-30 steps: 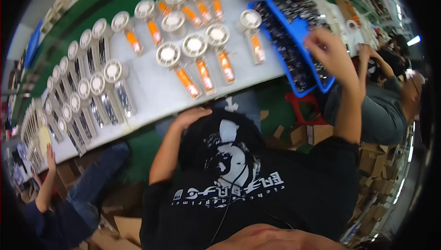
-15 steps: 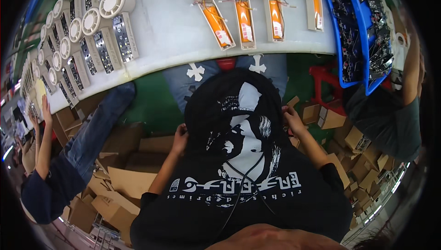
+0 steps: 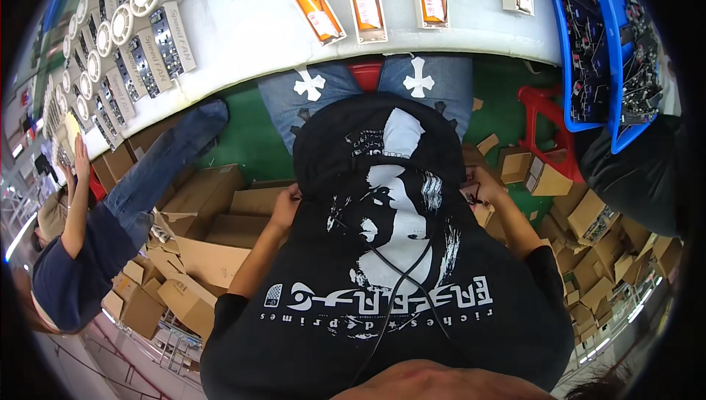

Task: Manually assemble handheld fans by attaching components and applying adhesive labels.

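Note:
My left hand (image 3: 286, 207) is closed at the left edge of my black T-shirt (image 3: 397, 223), its fingers curled against the hem. On the other side my right hand (image 3: 483, 185) is also closed at the shirt's edge, with its fingertips partly hidden. The shirt bulges forward between both hands. Both hands are well below the white table (image 3: 243, 25). On it, in front of my knees, lie several open handheld fan bodies (image 3: 365, 3) with orange batteries inside. Their fan heads are mostly cut off by the upper edge of the picture.
Rows of fans with exposed circuit boards (image 3: 170, 40) stand at the left. Blue bins (image 3: 614, 117) of dark electronic parts sit at the right. A red stool (image 3: 533, 117) and cardboard boxes (image 3: 213, 256) surround me. A co-worker in blue (image 3: 81, 260) reaches the table at the left.
The view has shifted, so the table and fans sit higher in the picture and the fan heads are largely out of it. My hands stay at the shirt's sides.

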`<move>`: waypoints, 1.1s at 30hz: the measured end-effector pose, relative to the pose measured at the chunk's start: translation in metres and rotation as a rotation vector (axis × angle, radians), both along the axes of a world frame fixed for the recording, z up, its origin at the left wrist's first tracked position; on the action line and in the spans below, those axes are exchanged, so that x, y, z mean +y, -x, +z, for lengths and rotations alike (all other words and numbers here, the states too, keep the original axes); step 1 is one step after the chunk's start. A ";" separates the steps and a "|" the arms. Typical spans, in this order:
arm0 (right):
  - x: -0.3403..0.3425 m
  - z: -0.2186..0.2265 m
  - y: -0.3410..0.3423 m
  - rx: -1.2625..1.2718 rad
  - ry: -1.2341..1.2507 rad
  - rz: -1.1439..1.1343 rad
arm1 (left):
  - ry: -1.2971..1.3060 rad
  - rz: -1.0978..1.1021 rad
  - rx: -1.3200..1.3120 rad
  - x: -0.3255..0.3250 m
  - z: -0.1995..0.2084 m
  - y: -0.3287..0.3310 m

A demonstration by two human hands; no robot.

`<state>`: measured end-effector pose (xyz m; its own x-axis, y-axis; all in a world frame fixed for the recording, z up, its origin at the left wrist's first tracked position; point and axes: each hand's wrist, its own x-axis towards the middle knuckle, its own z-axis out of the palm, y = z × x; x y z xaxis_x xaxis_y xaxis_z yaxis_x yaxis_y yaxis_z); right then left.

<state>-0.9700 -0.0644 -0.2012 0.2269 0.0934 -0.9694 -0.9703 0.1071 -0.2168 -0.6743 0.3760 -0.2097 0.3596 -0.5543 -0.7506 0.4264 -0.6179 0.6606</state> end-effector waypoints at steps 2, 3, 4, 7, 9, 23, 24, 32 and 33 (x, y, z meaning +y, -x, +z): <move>0.020 -0.072 0.062 -0.201 0.122 -0.048 | -0.309 -0.294 -0.257 0.006 -0.010 -0.002; 0.027 -0.096 0.078 -0.307 0.177 -0.066 | -0.469 -0.436 -0.390 0.012 -0.018 0.000; 0.032 -0.103 0.078 -0.308 0.171 -0.066 | -0.475 -0.436 -0.389 0.015 -0.025 0.004; 0.048 -0.114 0.063 -0.248 0.557 0.021 | -0.573 -0.407 -0.508 0.024 -0.050 0.016; 0.055 -0.141 0.083 -0.169 0.638 -0.027 | -0.607 -0.417 -0.515 0.083 -0.118 0.029; -0.018 -0.087 0.037 -0.229 0.360 -0.214 | -0.065 0.132 -0.202 -0.003 -0.068 -0.043; -0.031 -0.095 0.050 -0.435 0.547 -0.044 | 0.018 0.158 -0.312 -0.017 -0.047 -0.057; 0.004 0.070 -0.147 -1.006 1.112 0.421 | 0.048 -0.512 -1.139 -0.138 0.058 -0.069; 0.008 0.063 -0.148 -1.018 1.107 0.431 | 0.048 -0.550 -1.131 -0.143 0.054 -0.070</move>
<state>-0.8224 -0.0565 -0.1387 0.9498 -0.3074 -0.0579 -0.2864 -0.7803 -0.5560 -0.6047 0.2333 -0.1559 0.5005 -0.8528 -0.1491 -0.6972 -0.4992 0.5145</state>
